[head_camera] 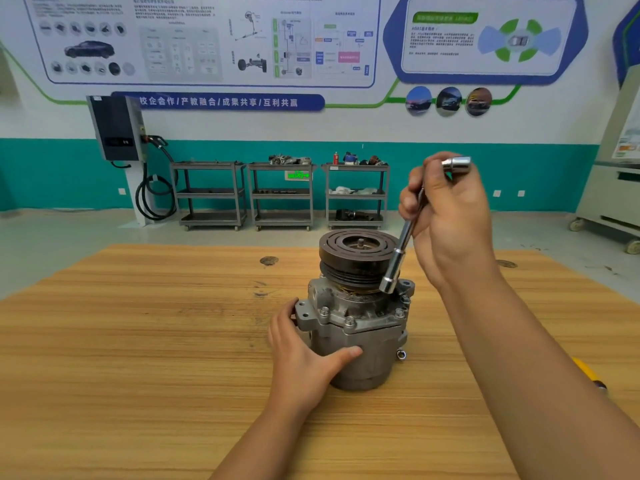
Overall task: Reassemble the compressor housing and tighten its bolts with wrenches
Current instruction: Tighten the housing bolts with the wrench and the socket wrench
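A grey metal compressor [360,341] stands upright on the wooden table [138,341], its dark grooved pulley [356,258] on top. Several flange bolts [349,321] ring the housing below the pulley. My left hand [304,355] grips the housing's left side, thumb across its front. My right hand [446,216] holds a chrome socket wrench [398,258] tilted steeply. Its socket end sits on the flange at the right rear, beside the pulley. Whether it is seated on a bolt I cannot tell.
A small loose socket [401,355] lies on the table by the compressor's right base. A yellow-handled tool [585,370] shows partly behind my right forearm. Three metal shelf carts [280,195] stand against the far wall, past the table's far edge.
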Tool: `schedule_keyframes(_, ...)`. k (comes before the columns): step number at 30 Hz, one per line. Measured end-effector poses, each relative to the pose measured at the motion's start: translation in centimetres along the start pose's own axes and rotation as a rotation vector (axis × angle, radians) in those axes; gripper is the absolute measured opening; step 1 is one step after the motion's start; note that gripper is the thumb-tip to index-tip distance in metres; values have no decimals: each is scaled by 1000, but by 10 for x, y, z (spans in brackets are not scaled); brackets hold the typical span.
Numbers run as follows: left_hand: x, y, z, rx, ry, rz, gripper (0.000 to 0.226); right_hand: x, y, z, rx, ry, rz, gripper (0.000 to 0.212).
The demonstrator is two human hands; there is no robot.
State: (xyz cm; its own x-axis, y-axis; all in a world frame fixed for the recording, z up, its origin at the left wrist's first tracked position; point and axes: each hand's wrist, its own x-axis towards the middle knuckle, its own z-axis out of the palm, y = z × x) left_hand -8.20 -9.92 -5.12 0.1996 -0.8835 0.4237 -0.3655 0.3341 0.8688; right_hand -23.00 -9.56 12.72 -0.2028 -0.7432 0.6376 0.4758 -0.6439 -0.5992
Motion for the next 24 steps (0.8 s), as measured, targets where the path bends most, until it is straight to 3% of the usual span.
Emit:
schedule_keyframes(3,-2,0,1,-6,-6,10,114,-10,10,3,-5,-124,19,16)
schedule_keyframes(6,-2,1,1,10,20,25,109,-20,24,7,-164,-203,-29,23)
schedule_keyframes(11,-5,1,0,7,31,53,101,-27,33,5,-379,-234,-104,30)
schedule_keyframes(24,-5,2,1,15,27,68,101,-21,28,5,-513,-364,-120,31)
